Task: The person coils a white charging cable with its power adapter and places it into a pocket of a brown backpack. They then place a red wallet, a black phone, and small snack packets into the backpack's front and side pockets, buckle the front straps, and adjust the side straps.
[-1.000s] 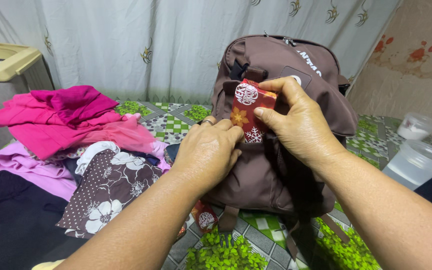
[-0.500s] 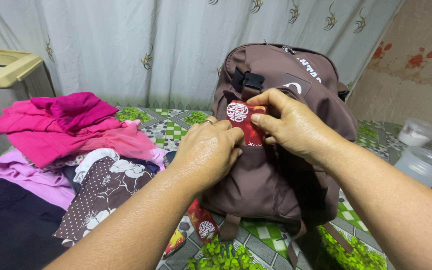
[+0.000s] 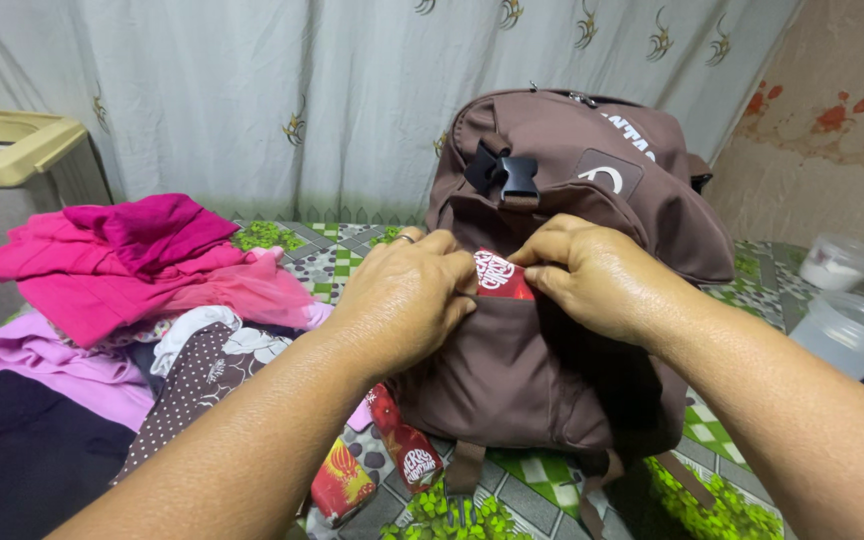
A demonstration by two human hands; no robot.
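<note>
Nearly in: the red printed packet (image 3: 500, 276) sits deep in the front pocket of the brown backpack (image 3: 552, 330), with only its top edge showing above the pocket's rim. The left hand (image 3: 407, 300) grips the pocket's fabric edge, its fingers curled closed on the cloth and pulling the opening outward. The right hand (image 3: 597, 275) presses down on the packet's top, thumb and forefinger pinched on the upper edge (how much of the packet they actually clasp I cannot tell, since most of it is hidden inside).

As a judgement, the stowing of this packet is close to done; what is left is the last bit of push so the top clears the rim, and the pocket has no visible closure drawn over it. The black buckle (image 3: 504, 172) above the pocket is clipped shut.

More seems to wait. Two similar red packets (image 3: 407, 455) lie on the green patterned cloth (image 3: 542, 480) covering the surface, right at the foot of the backpack and partly under the left forearm. A heap of folded clothes (image 3: 142, 290) in pink, magenta and a brown floral print is stacked to the left, well apart from the pack, and none of it is in hand. Clear plastic containers (image 3: 842, 320) stand at the right edge, also untouched. A pale curtain (image 3: 282, 100) hangs behind.
</note>
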